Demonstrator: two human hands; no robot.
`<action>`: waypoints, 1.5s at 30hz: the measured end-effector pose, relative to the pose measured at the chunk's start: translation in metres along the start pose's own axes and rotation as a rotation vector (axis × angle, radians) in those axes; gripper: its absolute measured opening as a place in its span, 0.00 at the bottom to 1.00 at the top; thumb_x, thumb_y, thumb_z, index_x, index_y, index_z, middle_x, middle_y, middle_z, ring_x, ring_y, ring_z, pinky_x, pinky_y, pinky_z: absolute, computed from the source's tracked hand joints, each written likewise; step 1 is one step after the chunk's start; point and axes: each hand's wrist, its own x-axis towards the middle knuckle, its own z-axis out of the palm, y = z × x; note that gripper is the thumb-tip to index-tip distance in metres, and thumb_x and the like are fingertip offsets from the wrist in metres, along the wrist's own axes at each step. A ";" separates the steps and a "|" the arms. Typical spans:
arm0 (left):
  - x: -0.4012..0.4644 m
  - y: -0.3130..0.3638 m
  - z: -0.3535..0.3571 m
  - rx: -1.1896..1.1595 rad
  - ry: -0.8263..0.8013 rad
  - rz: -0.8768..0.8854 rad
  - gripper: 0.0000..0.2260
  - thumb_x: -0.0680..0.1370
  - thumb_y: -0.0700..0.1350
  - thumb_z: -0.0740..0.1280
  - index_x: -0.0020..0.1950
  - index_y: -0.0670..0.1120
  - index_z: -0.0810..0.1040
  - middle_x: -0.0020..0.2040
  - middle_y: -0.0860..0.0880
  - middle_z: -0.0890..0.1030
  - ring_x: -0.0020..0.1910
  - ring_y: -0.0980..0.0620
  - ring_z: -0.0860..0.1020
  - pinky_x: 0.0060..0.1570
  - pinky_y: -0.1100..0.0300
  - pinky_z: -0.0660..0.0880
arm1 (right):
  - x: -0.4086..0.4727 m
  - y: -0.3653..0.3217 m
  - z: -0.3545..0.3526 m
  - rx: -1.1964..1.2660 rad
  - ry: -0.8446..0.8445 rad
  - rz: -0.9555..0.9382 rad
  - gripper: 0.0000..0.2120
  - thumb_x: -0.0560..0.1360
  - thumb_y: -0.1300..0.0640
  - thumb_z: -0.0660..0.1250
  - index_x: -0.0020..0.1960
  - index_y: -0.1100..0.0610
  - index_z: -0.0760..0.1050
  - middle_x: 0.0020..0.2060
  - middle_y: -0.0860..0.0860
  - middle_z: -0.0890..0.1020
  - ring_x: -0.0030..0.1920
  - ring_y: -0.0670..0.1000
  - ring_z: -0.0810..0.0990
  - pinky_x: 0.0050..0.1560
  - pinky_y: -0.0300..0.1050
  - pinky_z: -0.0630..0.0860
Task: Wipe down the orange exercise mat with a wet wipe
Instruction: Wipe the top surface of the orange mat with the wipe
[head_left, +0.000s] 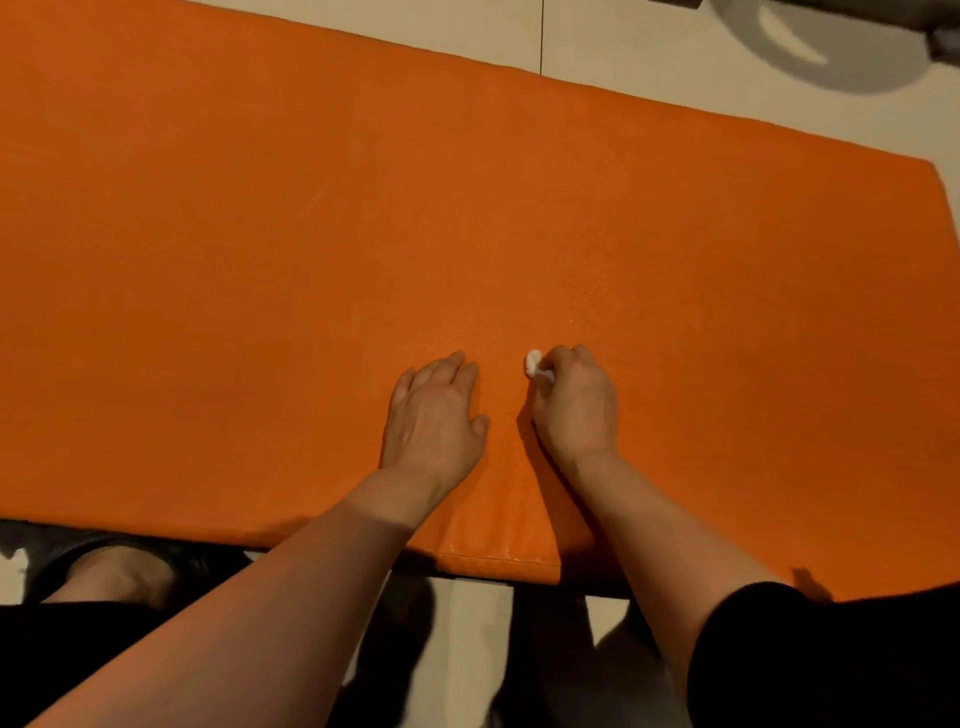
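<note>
The orange exercise mat (311, 234) lies flat on the floor and fills most of the view. My right hand (576, 405) has its fingers curled round a small bunched white wet wipe (534, 362), which sticks out at the knuckles and touches the mat near its front edge. My left hand (434, 415) rests flat on the mat just to the left, fingers straight, palm down. A faint damp sheen shows on the mat above my right hand.
Pale tiled floor (649, 47) runs beyond the mat's far edge. A grey rounded object (831, 52) sits at the top right. My knees and dark clothing (104, 582) are at the mat's near edge.
</note>
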 end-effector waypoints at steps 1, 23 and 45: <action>0.002 0.001 0.001 -0.003 0.021 -0.006 0.26 0.79 0.50 0.63 0.76 0.49 0.62 0.77 0.50 0.60 0.75 0.51 0.57 0.74 0.54 0.49 | -0.005 -0.013 0.006 0.032 -0.049 -0.091 0.06 0.77 0.61 0.63 0.51 0.62 0.76 0.48 0.59 0.76 0.45 0.62 0.76 0.38 0.47 0.63; 0.077 0.005 0.003 -0.016 0.130 -0.064 0.25 0.79 0.46 0.64 0.75 0.49 0.64 0.76 0.49 0.63 0.74 0.48 0.59 0.74 0.48 0.52 | 0.074 -0.003 0.026 0.215 0.221 -0.017 0.06 0.75 0.65 0.62 0.48 0.64 0.78 0.46 0.59 0.77 0.43 0.62 0.76 0.37 0.45 0.63; 0.140 0.017 -0.002 -0.035 0.212 -0.083 0.26 0.77 0.47 0.67 0.75 0.49 0.65 0.75 0.49 0.64 0.73 0.48 0.60 0.74 0.46 0.52 | 0.175 0.027 0.008 0.149 0.312 -0.002 0.08 0.76 0.61 0.63 0.53 0.61 0.79 0.51 0.61 0.77 0.48 0.62 0.76 0.39 0.44 0.59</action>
